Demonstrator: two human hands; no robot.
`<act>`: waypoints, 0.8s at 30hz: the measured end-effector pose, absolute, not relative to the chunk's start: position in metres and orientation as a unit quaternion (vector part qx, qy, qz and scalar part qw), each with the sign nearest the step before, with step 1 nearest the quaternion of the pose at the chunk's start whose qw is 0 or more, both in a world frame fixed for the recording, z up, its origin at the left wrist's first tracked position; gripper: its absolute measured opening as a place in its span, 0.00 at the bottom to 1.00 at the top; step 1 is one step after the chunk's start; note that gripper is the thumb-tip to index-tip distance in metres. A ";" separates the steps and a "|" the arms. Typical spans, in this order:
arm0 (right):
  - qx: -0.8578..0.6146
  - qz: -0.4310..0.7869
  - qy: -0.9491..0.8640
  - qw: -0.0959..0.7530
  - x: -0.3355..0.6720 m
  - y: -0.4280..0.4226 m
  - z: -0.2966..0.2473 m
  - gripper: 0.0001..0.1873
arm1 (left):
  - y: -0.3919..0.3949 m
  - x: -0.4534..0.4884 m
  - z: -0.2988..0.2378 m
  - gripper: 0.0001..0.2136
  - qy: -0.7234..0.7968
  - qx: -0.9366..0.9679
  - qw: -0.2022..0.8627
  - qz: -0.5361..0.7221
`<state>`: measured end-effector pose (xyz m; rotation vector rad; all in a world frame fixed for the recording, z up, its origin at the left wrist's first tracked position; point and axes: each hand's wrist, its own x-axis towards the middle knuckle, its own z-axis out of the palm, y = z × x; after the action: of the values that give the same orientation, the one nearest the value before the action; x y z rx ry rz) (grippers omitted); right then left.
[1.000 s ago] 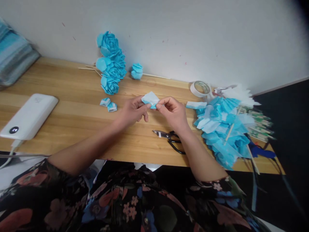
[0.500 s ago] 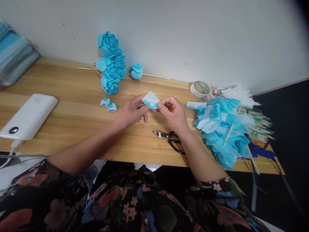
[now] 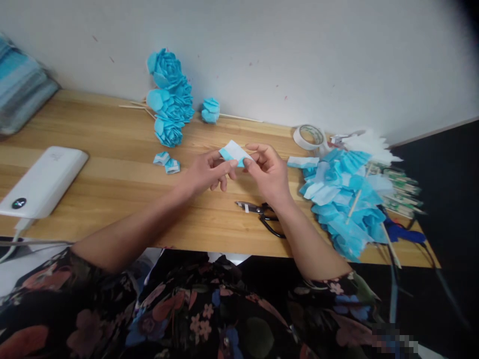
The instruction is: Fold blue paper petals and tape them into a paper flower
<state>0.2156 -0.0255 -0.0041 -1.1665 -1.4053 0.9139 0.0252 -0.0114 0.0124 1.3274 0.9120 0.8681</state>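
Between my hands, above the middle of the table, is a small piece of blue and white crepe paper (image 3: 235, 151). My left hand (image 3: 209, 172) pinches its lower left side with thumb and fingers. On the other side, my right hand (image 3: 267, 169) grips the right corner, thumb in front. Below my right hand lies a pair of black scissors (image 3: 258, 209), its handles partly hidden by my forearm. To the left of my hands rest small folded blue and white paper pieces (image 3: 167, 162). A flat blue and white paper strip (image 3: 303, 162) lies to the right.
Blue paper roses (image 3: 170, 102) on sticks lie at the back, beside a small blue bud (image 3: 210, 110) on a stick. A tape roll (image 3: 309, 137) and a heap of blue crepe paper (image 3: 340, 199) are on the right. A white power bank (image 3: 45, 182) sits left.
The paper piece has turned in my fingers, its blue edge now running along the lower left. My right hand's fingers have shifted around the right corner.
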 end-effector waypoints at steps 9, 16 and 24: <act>-0.468 0.401 -0.610 0.497 0.215 -0.026 -0.008 0.27 | -0.005 0.024 0.003 0.11 0.397 0.548 0.611 0.412; -0.431 0.471 -0.604 0.478 0.216 -0.024 -0.014 0.42 | -0.004 0.025 0.003 0.10 0.395 0.533 0.606 0.440; -0.441 0.482 -0.582 0.484 0.220 -0.022 -0.013 0.38 | -0.005 0.024 0.002 0.09 0.394 0.561 0.600 0.413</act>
<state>0.2203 -0.0218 -0.0132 -1.0729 -1.4174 1.1749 0.0236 -0.0045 0.0024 1.3007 0.9127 0.9585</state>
